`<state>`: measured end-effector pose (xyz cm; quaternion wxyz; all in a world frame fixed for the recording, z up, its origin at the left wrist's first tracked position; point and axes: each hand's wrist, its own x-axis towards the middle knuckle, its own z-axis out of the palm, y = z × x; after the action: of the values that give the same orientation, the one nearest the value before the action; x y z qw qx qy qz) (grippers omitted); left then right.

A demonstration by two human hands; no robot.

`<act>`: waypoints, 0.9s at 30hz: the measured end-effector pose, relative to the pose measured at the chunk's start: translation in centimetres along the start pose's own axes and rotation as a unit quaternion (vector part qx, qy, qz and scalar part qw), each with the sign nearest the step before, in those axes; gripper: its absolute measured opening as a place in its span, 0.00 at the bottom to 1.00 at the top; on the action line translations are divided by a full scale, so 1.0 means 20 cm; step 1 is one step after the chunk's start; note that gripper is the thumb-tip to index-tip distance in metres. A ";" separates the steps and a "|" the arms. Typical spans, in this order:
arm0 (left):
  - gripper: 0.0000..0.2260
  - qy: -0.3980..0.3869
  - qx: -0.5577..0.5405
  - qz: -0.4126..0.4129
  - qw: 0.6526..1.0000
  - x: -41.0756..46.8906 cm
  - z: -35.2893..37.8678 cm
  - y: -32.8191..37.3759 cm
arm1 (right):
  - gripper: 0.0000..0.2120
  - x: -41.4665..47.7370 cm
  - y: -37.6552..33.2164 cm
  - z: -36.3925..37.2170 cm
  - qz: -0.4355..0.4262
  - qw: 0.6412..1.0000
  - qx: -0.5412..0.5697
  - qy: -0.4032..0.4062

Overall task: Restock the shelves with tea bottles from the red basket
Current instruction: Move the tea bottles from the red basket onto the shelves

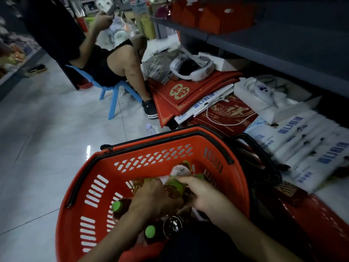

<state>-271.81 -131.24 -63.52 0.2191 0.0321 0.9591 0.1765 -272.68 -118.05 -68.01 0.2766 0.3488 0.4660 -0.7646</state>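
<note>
A red basket (145,157) with black handles stands on the floor in front of me. Inside it lie several tea bottles with amber liquid and green caps (117,206). Both my hands reach down into the basket. My left hand (153,199) is curled over a tea bottle (140,183) in the middle of the pile. My right hand (200,193) grips a green-labelled tea bottle (174,186) that lies on its side. Another bottle with a pale label (179,170) lies just beyond my fingers.
A grey shelf (273,40) runs along the right, with red boxes (213,14) on it. Red mats (181,91), white bags (306,140) and a white headset (192,67) lie on the floor below. A person sits on a blue stool (115,91) ahead. A small water bottle (150,129) stands on the tiles.
</note>
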 end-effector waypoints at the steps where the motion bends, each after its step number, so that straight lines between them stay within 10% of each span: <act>1: 0.16 0.011 -0.011 0.005 1.000 -0.04 -0.02 0.02 | 0.17 -0.05 -0.03 -0.01 -0.019 1.000 0.002 -0.009; 10: 0.09 0.022 -0.431 0.076 0.899 -0.23 -0.26 0.46 | 0.12 -0.66 -0.29 -0.28 -0.306 0.950 -0.003 -0.063; 27: 0.13 -0.112 -0.416 0.512 0.743 -0.84 0.19 1.84 | 0.28 -1.94 -0.11 -1.35 -0.594 0.735 0.001 0.327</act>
<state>-255.64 -97.93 -46.97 0.1931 0.4430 0.5986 0.6389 -243.43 -88.96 -44.85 -0.4038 0.2293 0.6391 -0.6131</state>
